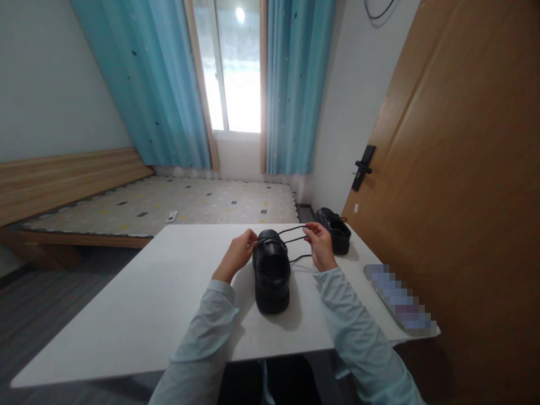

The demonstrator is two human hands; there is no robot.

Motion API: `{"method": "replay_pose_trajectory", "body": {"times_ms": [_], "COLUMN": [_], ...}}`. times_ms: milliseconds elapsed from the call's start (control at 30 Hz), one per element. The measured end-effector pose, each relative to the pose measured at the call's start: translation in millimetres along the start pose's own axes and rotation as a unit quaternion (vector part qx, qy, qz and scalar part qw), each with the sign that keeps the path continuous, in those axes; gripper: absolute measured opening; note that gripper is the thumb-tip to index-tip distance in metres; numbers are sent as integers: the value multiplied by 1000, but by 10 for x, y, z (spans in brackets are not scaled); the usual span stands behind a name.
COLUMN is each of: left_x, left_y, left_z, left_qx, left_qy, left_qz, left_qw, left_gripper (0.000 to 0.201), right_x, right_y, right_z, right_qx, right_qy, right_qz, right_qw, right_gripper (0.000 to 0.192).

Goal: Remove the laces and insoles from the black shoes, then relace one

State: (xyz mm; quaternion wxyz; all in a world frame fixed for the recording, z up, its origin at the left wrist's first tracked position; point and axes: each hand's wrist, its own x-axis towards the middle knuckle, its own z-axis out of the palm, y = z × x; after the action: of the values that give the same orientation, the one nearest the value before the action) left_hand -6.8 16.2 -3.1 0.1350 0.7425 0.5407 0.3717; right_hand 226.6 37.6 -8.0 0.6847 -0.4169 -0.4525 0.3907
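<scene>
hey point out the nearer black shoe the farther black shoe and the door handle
Nearer black shoe (273, 271): head view, inside its foot opening.
Farther black shoe (338, 229): head view, at its foot opening.
Door handle (363, 167): head view, around where lever meets plate.

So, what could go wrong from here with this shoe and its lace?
The lace might slip from the grip of the right hand, as it is thin. Its strands could tangle, since they run close together. A strong pull might drag the shoe sideways, because the lace stretches out toward that hand.
</scene>
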Motion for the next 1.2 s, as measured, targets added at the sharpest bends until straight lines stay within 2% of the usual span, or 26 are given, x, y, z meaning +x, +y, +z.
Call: {"method": "replay_pose_trajectory", "body": {"times_ms": [267,500,700,900,1033,1200], "left_x": [7,19,30,31,31,30], "left_y": [-9,-56,-68,-52,-40,-41], "left_z": [4,30,35,27,21,23], "left_qx": [-26,-78,-101,-100,-105,-124], "left_qy": [25,26,38,51,55,59], "left_qz": [-24,-35,-50,-59,-61,-64], "left_qw": [999,996,993,992,991,988], "left_gripper": [4,4,3,3,5,7], "right_x": [123,163,146,82,43,25], "right_y": [-78,-69,-50,-51,-53,2], "right_z": [-162,-209,-199,-155,-127,-97], "right_qx": [71,49,9,-54,-140,-189], "right_qy": [103,128,85,-11,-57,-96], "right_qz": [-7,-48,-84,-89,-95,-92], "right_qw": [992,989,993,995,984,973], "right_gripper": [30,28,26,26,25,22]}}
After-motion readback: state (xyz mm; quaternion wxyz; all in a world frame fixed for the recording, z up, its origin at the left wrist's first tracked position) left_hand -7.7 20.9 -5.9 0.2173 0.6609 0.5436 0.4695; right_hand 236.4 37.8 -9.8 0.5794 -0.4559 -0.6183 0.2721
